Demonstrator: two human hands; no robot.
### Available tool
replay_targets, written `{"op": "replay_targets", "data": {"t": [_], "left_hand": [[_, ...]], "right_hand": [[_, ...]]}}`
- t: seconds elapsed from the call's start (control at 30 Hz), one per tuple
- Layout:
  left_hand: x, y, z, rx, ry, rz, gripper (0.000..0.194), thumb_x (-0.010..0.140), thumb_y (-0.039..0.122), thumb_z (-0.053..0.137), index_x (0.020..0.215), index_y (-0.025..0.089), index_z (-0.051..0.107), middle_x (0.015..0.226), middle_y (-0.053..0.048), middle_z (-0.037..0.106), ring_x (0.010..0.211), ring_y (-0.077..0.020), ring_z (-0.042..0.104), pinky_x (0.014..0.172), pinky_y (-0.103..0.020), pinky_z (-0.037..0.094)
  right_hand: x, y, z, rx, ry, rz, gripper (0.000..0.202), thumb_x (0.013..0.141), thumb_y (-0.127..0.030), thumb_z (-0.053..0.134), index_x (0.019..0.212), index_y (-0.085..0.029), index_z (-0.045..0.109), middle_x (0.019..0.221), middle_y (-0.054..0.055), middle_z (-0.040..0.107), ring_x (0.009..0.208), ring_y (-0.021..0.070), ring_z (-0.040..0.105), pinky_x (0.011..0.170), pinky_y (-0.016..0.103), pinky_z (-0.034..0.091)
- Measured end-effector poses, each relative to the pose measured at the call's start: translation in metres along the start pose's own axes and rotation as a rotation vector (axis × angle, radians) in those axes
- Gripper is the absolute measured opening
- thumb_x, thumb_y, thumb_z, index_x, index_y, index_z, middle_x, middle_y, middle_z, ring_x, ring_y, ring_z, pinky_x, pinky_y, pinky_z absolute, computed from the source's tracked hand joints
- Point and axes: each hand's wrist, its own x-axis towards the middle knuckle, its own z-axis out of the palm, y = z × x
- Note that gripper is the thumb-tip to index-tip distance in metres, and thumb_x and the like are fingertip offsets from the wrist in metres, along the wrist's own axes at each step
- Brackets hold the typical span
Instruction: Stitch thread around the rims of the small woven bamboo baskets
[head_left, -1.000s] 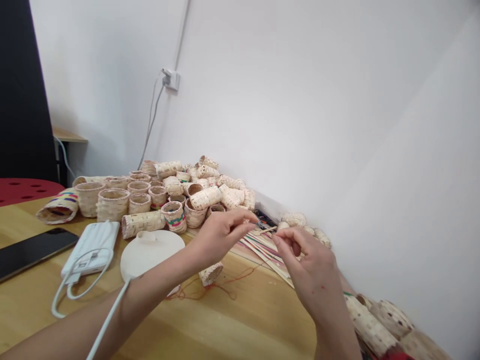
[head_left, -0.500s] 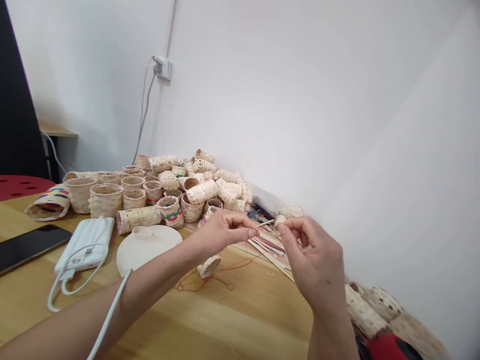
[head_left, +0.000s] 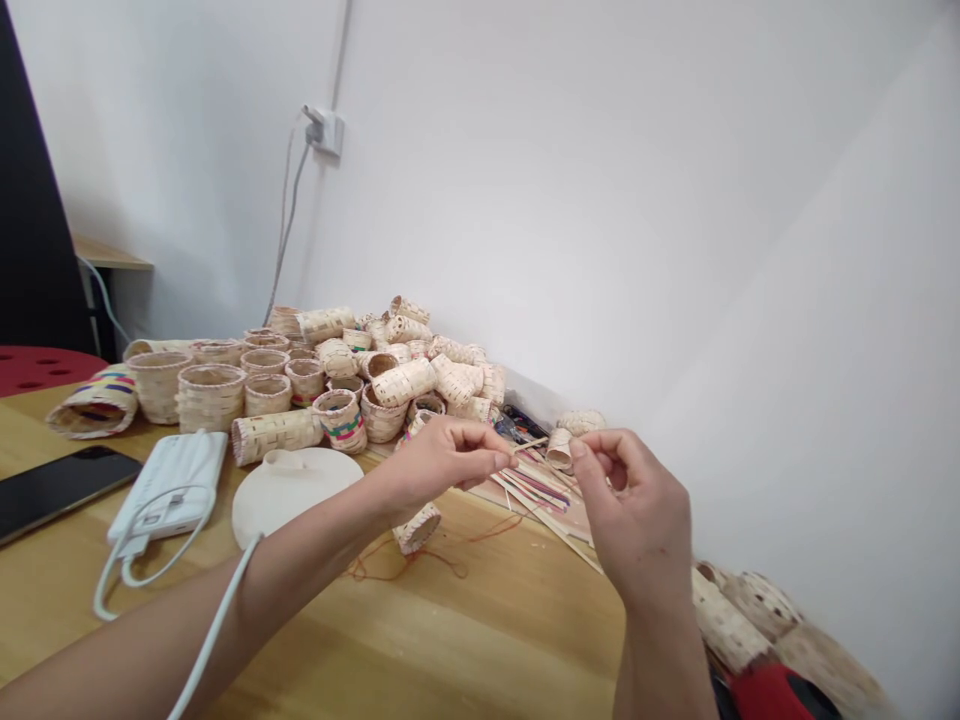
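My left hand (head_left: pixel 457 452) is held over the table with thumb and forefinger pinched on a thin pale strip (head_left: pixel 532 443), whose end points right. Facing it, my right hand (head_left: pixel 634 505) is closed in a pinch too; whatever lies between its fingertips is too small to make out. Below my left hand, a small woven basket (head_left: pixel 418 528) lies tipped on its side. Orange thread (head_left: pixel 450 565) trails loosely around it on the wood and runs right. Behind the hands, loose flat strips (head_left: pixel 536 488), pale and coloured, lie in a bundle.
Many woven baskets (head_left: pixel 405 383) are heaped along the wall. On the left are a white power bank (head_left: pixel 169 490) with a cable, a phone (head_left: pixel 64 490) and a round white lid-like disc (head_left: pixel 296 490). More woven pieces (head_left: pixel 727 620) lie at lower right.
My right hand has moved slightly right, widening the gap from my left hand. My left hand stays nearly in place, still pinching the strip.
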Motion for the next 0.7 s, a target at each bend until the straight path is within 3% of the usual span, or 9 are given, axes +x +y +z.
{"op": "replay_targets", "data": {"t": [0.13,0.33,0.53,0.7], "left_hand": [[-0.003,0.008,0.001,-0.168,0.009,-0.003,0.039,0.077,0.034,0.065,0.109,0.012,0.062,0.052,0.008,0.030,0.048,-0.0070,0.023,0.047,-0.021,0.017],[-0.005,0.014,0.001,-0.078,0.044,0.000,0.034,0.079,0.032,0.061,0.107,0.013,0.060,0.055,0.008,0.030,0.048,-0.0064,0.020,0.046,-0.021,0.016],[-0.004,0.013,-0.004,0.177,0.092,0.032,0.033,0.078,0.032,0.058,0.105,0.014,0.062,0.056,0.007,0.032,0.050,-0.0077,0.026,0.047,-0.019,0.018],[-0.003,0.008,-0.005,0.359,0.064,0.065,0.028,0.079,0.032,0.060,0.098,0.013,0.067,0.054,0.007,0.032,0.049,-0.0079,0.027,0.047,-0.020,0.019]], "right_hand": [[0.001,0.001,-0.001,0.025,0.013,0.072,0.020,0.083,-0.037,0.055,0.073,-0.021,0.061,0.057,-0.003,0.057,0.054,0.0140,0.049,0.056,0.026,0.037],[0.001,0.000,-0.002,0.049,0.004,0.055,0.024,0.084,-0.040,0.053,0.074,-0.021,0.063,0.057,-0.002,0.057,0.053,0.0142,0.048,0.053,0.026,0.036],[0.003,0.006,-0.008,-0.003,0.086,0.051,0.024,0.084,-0.041,0.056,0.078,-0.019,0.065,0.059,-0.001,0.057,0.052,0.0141,0.046,0.049,0.025,0.035],[0.003,0.006,-0.007,0.023,0.077,0.051,0.022,0.083,-0.040,0.057,0.077,-0.020,0.065,0.059,-0.002,0.057,0.052,0.0133,0.045,0.049,0.024,0.034]]}}
